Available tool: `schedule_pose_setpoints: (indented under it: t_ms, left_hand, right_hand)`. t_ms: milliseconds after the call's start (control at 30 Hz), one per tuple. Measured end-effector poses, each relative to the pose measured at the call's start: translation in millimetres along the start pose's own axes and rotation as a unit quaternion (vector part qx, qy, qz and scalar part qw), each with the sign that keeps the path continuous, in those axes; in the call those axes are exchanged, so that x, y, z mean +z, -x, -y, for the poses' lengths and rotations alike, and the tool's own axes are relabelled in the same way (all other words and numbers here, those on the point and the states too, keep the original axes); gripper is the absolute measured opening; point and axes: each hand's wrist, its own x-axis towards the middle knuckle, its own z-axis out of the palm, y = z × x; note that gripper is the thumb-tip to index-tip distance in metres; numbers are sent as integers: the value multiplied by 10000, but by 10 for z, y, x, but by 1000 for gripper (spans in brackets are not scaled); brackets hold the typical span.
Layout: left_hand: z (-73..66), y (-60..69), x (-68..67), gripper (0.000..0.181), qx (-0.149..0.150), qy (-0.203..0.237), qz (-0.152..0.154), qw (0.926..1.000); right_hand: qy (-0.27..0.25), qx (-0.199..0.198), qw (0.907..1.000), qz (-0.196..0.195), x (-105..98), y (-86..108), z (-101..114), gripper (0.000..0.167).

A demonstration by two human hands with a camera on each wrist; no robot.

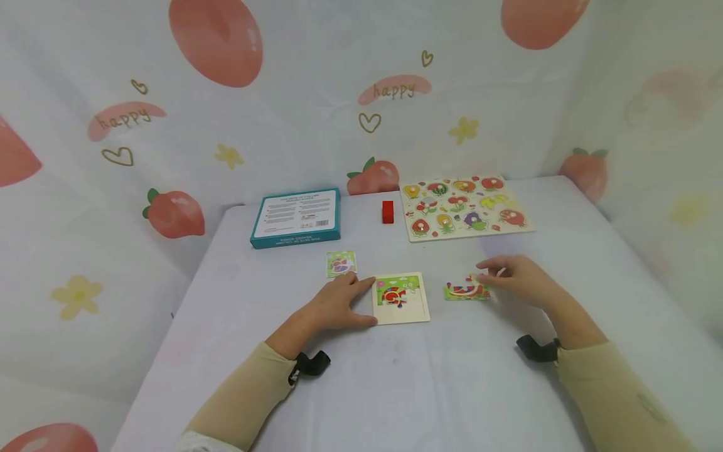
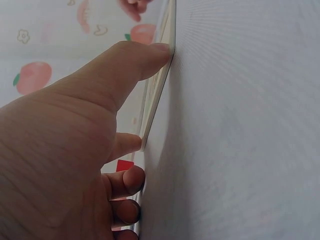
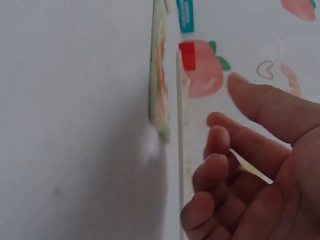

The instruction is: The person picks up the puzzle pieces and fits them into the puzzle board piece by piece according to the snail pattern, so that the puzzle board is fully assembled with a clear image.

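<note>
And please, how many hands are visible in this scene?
2. The left hand touches the left edge of the small square puzzle tray; the right hand is by the right end of the loose puzzle pieces. No other hands show.

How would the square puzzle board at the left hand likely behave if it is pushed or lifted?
The square puzzle board looks thin and straight-edged, so it is probably stiff. Lying flat, it should slide rather than tip. Its pieces may shift if tilted, since the lower part looks mostly bare.
</note>
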Motion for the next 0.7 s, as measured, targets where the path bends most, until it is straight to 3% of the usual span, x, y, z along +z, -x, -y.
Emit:
schedule_pose_setpoints:
  t_ms: [267, 700]
  left_hand:
    - [1, 4, 3, 89, 18, 76, -3, 10000]
    - [8, 1, 13, 90, -31, 5, -35, 10000]
  right_hand:
    - [123, 399, 9990, 177, 110, -56, -193, 60]
    - [87, 283, 9986, -438, 159, -59, -217, 48]
